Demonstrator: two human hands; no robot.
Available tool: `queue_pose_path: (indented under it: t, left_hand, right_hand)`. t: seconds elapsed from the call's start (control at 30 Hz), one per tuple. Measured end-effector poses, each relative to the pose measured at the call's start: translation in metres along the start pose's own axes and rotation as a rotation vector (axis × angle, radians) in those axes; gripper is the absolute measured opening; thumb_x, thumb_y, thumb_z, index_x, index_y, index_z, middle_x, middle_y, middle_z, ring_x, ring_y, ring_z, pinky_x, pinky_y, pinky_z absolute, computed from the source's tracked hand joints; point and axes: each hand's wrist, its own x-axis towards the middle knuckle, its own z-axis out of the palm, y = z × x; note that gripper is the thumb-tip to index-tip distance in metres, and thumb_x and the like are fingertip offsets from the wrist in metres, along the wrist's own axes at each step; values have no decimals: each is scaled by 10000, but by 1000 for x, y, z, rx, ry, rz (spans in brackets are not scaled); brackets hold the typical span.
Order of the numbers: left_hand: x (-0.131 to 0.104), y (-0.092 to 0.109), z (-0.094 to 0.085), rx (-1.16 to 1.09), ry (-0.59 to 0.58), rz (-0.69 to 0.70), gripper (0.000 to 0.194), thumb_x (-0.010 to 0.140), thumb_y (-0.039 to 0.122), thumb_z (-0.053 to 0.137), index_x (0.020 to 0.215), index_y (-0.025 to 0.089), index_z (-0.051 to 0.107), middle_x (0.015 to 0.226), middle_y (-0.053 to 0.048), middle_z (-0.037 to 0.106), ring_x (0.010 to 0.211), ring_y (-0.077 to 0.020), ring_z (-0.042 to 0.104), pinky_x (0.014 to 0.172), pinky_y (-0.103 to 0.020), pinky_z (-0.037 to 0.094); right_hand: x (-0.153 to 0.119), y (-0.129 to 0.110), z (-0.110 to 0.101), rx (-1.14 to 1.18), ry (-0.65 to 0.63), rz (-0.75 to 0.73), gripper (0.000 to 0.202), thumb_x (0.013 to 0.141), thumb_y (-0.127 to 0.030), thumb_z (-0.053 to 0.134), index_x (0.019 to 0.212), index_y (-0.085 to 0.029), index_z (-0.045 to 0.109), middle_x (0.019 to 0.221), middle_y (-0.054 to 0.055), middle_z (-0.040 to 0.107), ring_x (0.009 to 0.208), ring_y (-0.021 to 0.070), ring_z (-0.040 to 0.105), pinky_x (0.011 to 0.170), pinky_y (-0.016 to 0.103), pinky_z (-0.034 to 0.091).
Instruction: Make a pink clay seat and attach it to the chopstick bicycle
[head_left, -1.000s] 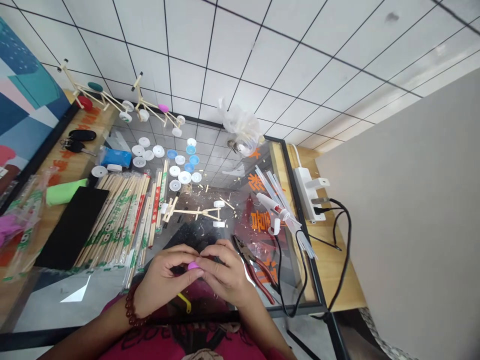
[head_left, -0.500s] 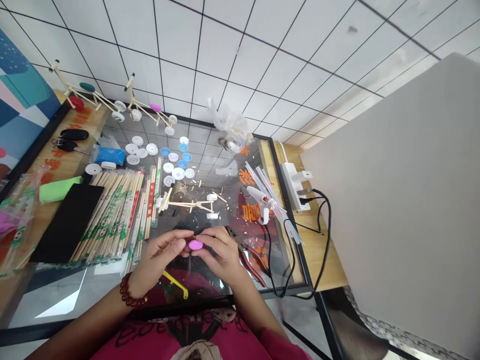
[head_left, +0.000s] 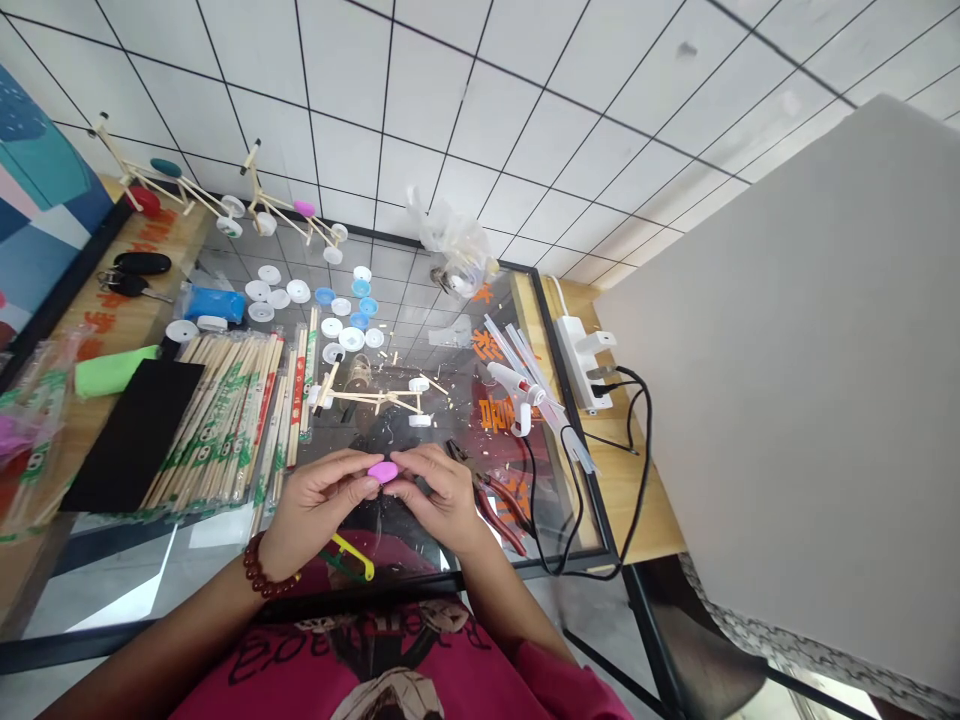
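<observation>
A small pink oval piece [head_left: 383, 472] is pinched between the fingertips of both hands over the near part of the glass table. My left hand [head_left: 319, 505] holds its left end, and a dark red bead bracelet circles that wrist. On its right side, my right hand [head_left: 441, 497] grips the same piece. Just beyond the hands lies a stick frame [head_left: 382, 399] with white wheels. Pliers with red handles [head_left: 501, 510] rest beside my right hand. A yellow-handled tool [head_left: 352, 556] lies below the hands, partly hidden by my left wrist.
Wrapped sticks [head_left: 217, 425] and a black sheet [head_left: 133, 435] lie left. White and blue caps [head_left: 351, 339] sit farther back, near two more stick models [head_left: 285, 205]. At right are a glue gun [head_left: 517, 385], its cable and a power strip [head_left: 583, 360].
The pink piece now shows a broader face between the fingertips, having turned slightly. The whole view has shifted a little, and both hands still hold the piece.
</observation>
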Motion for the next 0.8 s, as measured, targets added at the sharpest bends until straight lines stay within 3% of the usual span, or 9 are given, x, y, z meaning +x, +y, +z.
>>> queue_pose_path:
  t: [0.23, 0.53, 0.8]
  left_hand:
    - [0, -3, 3, -124, -23, -19, 342, 717, 170, 817, 1048, 254, 791, 881, -32, 760, 727, -135, 718, 668, -211, 606]
    - [-1, 0, 1, 202, 3, 231, 219, 790, 161, 770, 996, 232, 792, 888, -41, 770, 790, -135, 716, 726, -207, 583]
    - [1, 2, 1, 192, 22, 220, 192, 798, 163, 760, 984, 210, 772, 909, -46, 752, 806, -137, 713, 721, -212, 583]
  right_hand:
    - [0, -2, -2, -42, -4, 31, 200, 941, -264, 649, 1131, -233, 703, 905, 55, 746, 816, 156, 693, 757, 312, 572]
    - [1, -3, 1, -67, 8, -47, 206, 920, -211, 670, 1124, -222, 695, 900, 56, 738, 803, 156, 674, 753, 319, 566]
    - [-1, -2, 0, -106, 2, -67, 239, 920, -201, 666, 1156, -232, 685, 922, 54, 737, 810, 155, 671, 769, 328, 562]
